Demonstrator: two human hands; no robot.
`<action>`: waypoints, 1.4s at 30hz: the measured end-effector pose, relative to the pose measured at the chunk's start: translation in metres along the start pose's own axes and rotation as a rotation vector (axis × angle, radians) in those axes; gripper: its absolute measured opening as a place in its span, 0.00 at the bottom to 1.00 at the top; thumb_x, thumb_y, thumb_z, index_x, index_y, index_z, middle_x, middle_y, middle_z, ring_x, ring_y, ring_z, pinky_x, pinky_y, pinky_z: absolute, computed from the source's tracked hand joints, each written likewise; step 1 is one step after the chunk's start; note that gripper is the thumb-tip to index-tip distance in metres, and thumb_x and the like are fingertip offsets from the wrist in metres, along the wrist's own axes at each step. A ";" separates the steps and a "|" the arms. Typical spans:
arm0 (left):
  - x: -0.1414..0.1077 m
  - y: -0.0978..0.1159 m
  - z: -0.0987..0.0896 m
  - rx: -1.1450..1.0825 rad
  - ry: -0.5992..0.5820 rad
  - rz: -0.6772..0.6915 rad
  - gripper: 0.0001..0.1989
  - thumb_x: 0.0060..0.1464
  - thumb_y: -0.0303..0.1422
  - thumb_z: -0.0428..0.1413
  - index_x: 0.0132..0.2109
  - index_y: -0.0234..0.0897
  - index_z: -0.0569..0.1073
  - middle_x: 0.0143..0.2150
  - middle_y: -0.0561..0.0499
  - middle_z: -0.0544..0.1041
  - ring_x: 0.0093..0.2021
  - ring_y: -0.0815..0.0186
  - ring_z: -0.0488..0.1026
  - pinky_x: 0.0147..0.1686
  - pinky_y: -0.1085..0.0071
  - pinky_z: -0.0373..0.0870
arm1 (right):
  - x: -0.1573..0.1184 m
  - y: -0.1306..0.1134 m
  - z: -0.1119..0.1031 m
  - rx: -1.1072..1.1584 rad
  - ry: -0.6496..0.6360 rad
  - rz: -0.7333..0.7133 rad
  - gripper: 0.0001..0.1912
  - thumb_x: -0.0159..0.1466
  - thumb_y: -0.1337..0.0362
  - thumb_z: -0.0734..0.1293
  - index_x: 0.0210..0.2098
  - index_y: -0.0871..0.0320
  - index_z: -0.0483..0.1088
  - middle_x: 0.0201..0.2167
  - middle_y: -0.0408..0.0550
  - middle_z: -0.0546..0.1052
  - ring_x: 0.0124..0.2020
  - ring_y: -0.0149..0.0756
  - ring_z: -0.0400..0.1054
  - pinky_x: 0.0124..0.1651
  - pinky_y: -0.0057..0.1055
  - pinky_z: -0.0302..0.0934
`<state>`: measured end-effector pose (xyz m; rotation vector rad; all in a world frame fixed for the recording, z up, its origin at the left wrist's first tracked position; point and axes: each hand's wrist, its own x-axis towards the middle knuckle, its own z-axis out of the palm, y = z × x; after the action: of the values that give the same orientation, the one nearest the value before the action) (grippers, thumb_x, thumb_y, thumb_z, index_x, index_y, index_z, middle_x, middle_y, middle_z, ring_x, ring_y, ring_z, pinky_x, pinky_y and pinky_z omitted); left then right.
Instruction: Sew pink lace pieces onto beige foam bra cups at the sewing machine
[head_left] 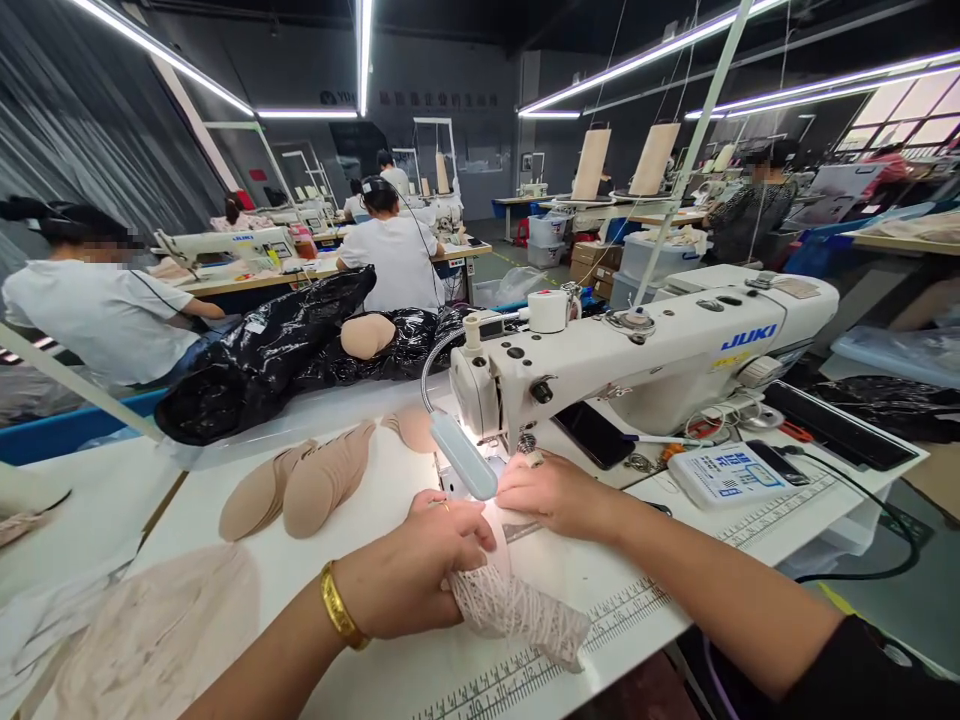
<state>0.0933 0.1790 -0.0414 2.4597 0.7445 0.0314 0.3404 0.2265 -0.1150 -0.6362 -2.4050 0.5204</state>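
Observation:
A white sewing machine (630,350) stands on the table, its small lamp (463,455) lit over the needle area. My left hand (420,560), a gold bangle at its wrist, has its fingers curled on a pale pink fabric piece with white lacy material (521,612) hanging toward the table's front edge. On the other side of the lamp, my right hand (555,493) presses its bent fingers on the same pale fabric beside the needle area. The lamp hides the needle and part of the fabric.
Stacked beige pads (330,480) lie at the left, with sheer beige fabric (161,630) nearer. Black plastic bags (262,350) lie behind. A phone (592,435) and a white box (735,475) sit at the right. Other people work at machines beyond.

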 end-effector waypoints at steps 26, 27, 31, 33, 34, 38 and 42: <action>0.006 -0.017 0.007 -0.021 0.089 -0.026 0.07 0.53 0.25 0.59 0.30 0.40 0.75 0.50 0.56 0.76 0.48 0.63 0.74 0.55 0.62 0.50 | 0.004 0.005 0.002 -0.294 -0.082 0.073 0.15 0.66 0.74 0.64 0.45 0.54 0.79 0.38 0.47 0.81 0.43 0.41 0.68 0.48 0.34 0.60; 0.006 -0.018 0.007 -0.020 0.090 -0.027 0.07 0.54 0.25 0.59 0.30 0.41 0.75 0.50 0.56 0.76 0.48 0.63 0.74 0.55 0.61 0.50 | 0.004 0.004 0.002 -0.300 -0.084 0.089 0.15 0.66 0.75 0.64 0.44 0.54 0.79 0.38 0.47 0.80 0.43 0.41 0.68 0.48 0.34 0.60; 0.006 -0.019 0.007 -0.014 0.081 -0.026 0.07 0.54 0.25 0.59 0.30 0.41 0.76 0.50 0.56 0.76 0.49 0.62 0.73 0.55 0.61 0.51 | 0.004 0.001 0.001 -0.331 -0.104 0.139 0.18 0.63 0.79 0.63 0.43 0.54 0.78 0.38 0.47 0.80 0.43 0.40 0.68 0.49 0.34 0.59; 0.006 -0.019 0.006 -0.006 0.068 -0.027 0.07 0.52 0.24 0.59 0.30 0.41 0.77 0.50 0.56 0.76 0.49 0.62 0.73 0.55 0.62 0.51 | 0.004 0.000 0.000 -0.342 -0.128 0.154 0.18 0.63 0.80 0.63 0.42 0.55 0.78 0.39 0.47 0.80 0.44 0.40 0.68 0.50 0.34 0.59; 0.005 -0.018 0.006 -0.002 0.062 -0.029 0.07 0.51 0.24 0.59 0.30 0.41 0.77 0.51 0.55 0.76 0.49 0.62 0.73 0.55 0.62 0.52 | 0.005 0.000 0.000 -0.345 -0.139 0.159 0.18 0.63 0.81 0.63 0.41 0.55 0.78 0.39 0.48 0.80 0.44 0.40 0.68 0.51 0.34 0.59; 0.006 -0.018 0.005 0.010 0.041 -0.034 0.07 0.50 0.23 0.59 0.30 0.40 0.77 0.52 0.54 0.76 0.49 0.61 0.74 0.55 0.61 0.52 | 0.005 -0.002 -0.002 -0.357 -0.166 0.174 0.16 0.65 0.79 0.63 0.41 0.56 0.78 0.40 0.49 0.80 0.44 0.39 0.68 0.51 0.35 0.58; 0.007 -0.019 0.005 0.030 0.031 -0.045 0.07 0.50 0.23 0.59 0.30 0.39 0.76 0.52 0.53 0.75 0.49 0.61 0.74 0.54 0.61 0.53 | 0.005 -0.003 -0.003 -0.376 -0.190 0.189 0.18 0.64 0.80 0.62 0.43 0.56 0.78 0.41 0.49 0.79 0.44 0.39 0.67 0.52 0.35 0.57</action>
<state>0.0908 0.1936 -0.0562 2.4757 0.8191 0.0422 0.3371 0.2274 -0.1091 -1.0235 -2.6641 0.2084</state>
